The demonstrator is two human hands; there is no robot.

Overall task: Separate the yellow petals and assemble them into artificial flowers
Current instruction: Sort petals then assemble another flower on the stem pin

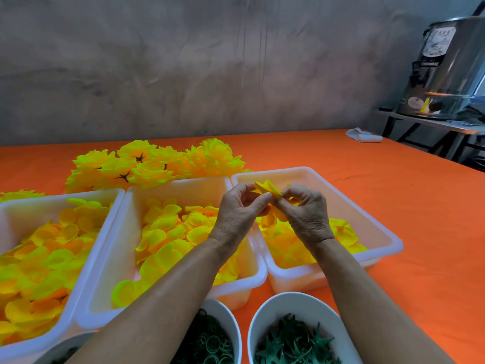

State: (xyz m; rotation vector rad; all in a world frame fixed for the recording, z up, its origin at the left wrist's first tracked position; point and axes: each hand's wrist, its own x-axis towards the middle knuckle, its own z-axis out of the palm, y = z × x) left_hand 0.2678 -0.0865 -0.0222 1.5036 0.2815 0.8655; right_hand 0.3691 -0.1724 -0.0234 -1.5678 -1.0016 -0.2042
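Yellow petals (266, 191) sit pinched between both hands, left hand (237, 215) and right hand (305, 215) meeting fingertip to fingertip above the right tray (380, 233), loose petals lying directly below, nearer the right hand.

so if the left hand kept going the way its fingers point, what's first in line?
The left hand points up and right, so it likely meets the right hand first; both already pinch the same yellow petals over the right bin. Depth is unclear.
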